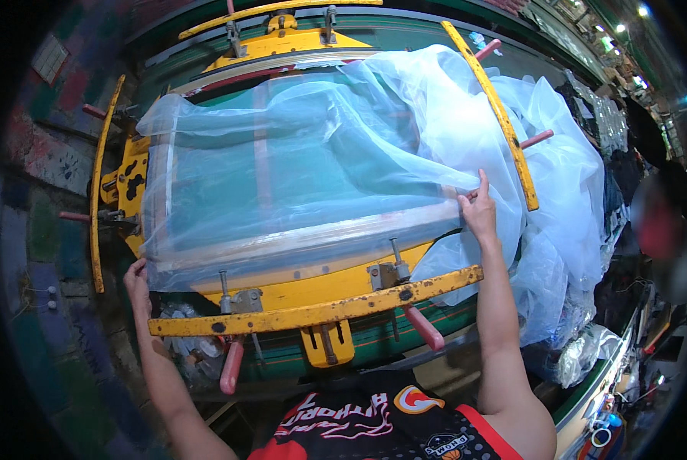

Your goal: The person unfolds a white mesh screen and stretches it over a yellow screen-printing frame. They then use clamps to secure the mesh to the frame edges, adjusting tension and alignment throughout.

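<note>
Presently, beyond a yellow bar (320, 307), right hand (478, 211) is pinching white mesh (460, 107) over a frame (305, 239); left hand (137, 282), grip indeterminable, is flanking it.

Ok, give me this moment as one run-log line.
White mesh: draped over frame, bunched at right | Left hand: at mesh's near-left corner | Right hand: on mesh, right side | Yellow bar: along near side

White lettering (343, 418) across a black jersey (359, 385), orange emblem (418, 401) beside it, small lettered basketball badge (444, 445) near the jersey's red-trimmed edge (489, 432)
</note>
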A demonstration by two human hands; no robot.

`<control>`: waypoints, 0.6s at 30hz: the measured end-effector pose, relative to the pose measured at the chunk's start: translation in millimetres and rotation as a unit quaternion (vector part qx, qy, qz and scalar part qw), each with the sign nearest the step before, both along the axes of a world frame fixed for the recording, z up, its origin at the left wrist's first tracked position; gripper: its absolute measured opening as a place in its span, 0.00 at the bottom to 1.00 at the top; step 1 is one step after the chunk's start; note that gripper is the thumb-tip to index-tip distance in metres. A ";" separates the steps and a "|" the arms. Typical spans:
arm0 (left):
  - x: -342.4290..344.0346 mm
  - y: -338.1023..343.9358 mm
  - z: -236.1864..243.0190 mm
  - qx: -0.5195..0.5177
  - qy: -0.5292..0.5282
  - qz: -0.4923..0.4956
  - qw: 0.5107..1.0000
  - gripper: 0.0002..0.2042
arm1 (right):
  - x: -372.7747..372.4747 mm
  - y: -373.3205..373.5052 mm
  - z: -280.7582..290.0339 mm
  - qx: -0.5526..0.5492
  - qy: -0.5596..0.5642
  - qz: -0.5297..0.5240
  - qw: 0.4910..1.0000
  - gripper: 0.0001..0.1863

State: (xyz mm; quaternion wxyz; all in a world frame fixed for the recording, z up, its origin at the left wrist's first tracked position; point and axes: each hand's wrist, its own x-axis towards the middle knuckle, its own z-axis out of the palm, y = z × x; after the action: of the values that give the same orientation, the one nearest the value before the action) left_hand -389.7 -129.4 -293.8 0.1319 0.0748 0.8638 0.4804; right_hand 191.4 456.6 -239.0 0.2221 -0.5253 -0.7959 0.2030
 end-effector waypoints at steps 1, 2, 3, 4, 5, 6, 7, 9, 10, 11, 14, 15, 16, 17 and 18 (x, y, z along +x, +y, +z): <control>0.1 0.8 3.0 -0.001 -0.012 0.001 1.000 0.16 | 0.1 -7.1 0.6 0.021 0.011 0.013 1.000 0.44; 0.4 1.2 6.3 -0.005 -0.017 0.011 1.000 0.17 | -1.1 -14.3 1.7 0.021 0.027 0.018 0.999 0.46; 1.1 1.0 9.3 0.011 -0.029 0.003 1.000 0.17 | -1.6 -21.4 4.7 -0.014 0.062 0.024 0.998 0.46; 1.8 1.6 11.0 0.025 -0.036 0.002 0.999 0.18 | -0.1 -27.9 10.4 -0.068 0.098 0.020 0.993 0.46; 2.7 1.7 11.8 0.044 -0.042 -0.001 0.998 0.18 | 1.1 -33.4 17.1 -0.138 0.125 -0.004 0.982 0.46; 3.4 1.4 12.4 0.036 -0.033 -0.006 0.999 0.18 | 3.3 -38.1 25.6 -0.170 0.173 0.020 0.970 0.46; 4.0 1.4 12.2 0.032 -0.023 -0.013 0.999 0.18 | 7.6 -42.1 36.6 -0.217 0.212 0.022 0.953 0.45; 4.8 1.8 11.2 0.037 -0.008 -0.026 0.999 0.19 | 12.1 -47.5 57.5 -0.280 0.242 0.035 0.928 0.42; 5.2 2.8 10.5 0.046 -0.001 -0.033 0.998 0.19 | 12.4 -49.9 66.6 -0.297 0.236 0.047 0.924 0.40; 5.2 3.8 10.9 0.039 0.014 -0.036 0.998 0.20 | 11.7 -52.0 75.5 -0.318 0.241 0.069 0.915 0.37; 9.1 5.9 14.6 0.064 -0.019 -0.027 0.997 0.21 | 1.2 -58.5 101.7 -0.326 0.129 0.115 0.929 0.30; 11.8 6.6 16.3 0.032 -0.003 -0.026 0.999 0.21 | -4.0 -62.9 111.0 -0.312 0.108 0.149 0.932 0.27; 13.2 7.9 18.7 0.029 0.018 -0.039 0.999 0.20 | -9.0 -68.4 121.1 -0.316 0.098 0.176 0.927 0.25; 15.2 9.2 21.0 0.021 0.012 -0.027 0.999 0.21 | -16.5 -72.1 131.2 -0.298 0.069 0.211 0.928 0.25; 17.6 10.1 22.9 0.043 0.002 -0.028 0.999 0.20 | -25.6 -76.5 139.8 -0.296 0.042 0.228 0.927 0.25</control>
State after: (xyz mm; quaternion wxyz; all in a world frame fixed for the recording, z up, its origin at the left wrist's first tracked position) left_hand -372.0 -119.4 -270.9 0.1404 0.1053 0.8399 0.5135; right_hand 165.8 380.1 -99.3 0.0372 -0.3622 -0.7882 0.4962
